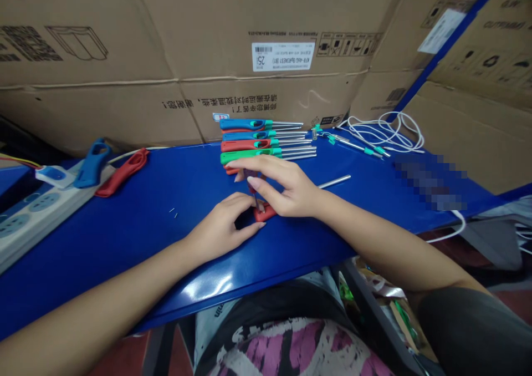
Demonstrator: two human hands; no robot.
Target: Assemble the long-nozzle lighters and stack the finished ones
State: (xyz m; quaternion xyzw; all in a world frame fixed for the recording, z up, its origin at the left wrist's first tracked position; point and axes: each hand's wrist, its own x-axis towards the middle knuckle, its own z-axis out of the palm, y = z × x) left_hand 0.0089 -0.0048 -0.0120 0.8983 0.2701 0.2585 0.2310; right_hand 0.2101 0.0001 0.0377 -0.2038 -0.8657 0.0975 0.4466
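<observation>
A red lighter (pixel 265 212) with a metal tube lies on the blue table, its tube pointing right. My left hand (pixel 222 226) has its fingers closed on the lighter's left end. Above that end, my right hand (pixel 286 186) pinches a small dark red screwdriver (pixel 250 183), held upright with its tip down on the red handle. Part of the lighter is hidden under my right hand. Behind my hands lies a row of several lighters (pixel 249 144) in blue, red and green. Two tiny screws (pixel 173 212) lie left of my left hand.
At the left are a white power strip (pixel 44 204), a blue handle shell (pixel 92 164) and a red one (pixel 123 173). Lighter inner parts (pixel 357 144) and a coiled white cable (pixel 401 132) lie at the back right. Cardboard (pixel 208 43) stands behind the blue table (pixel 166 276).
</observation>
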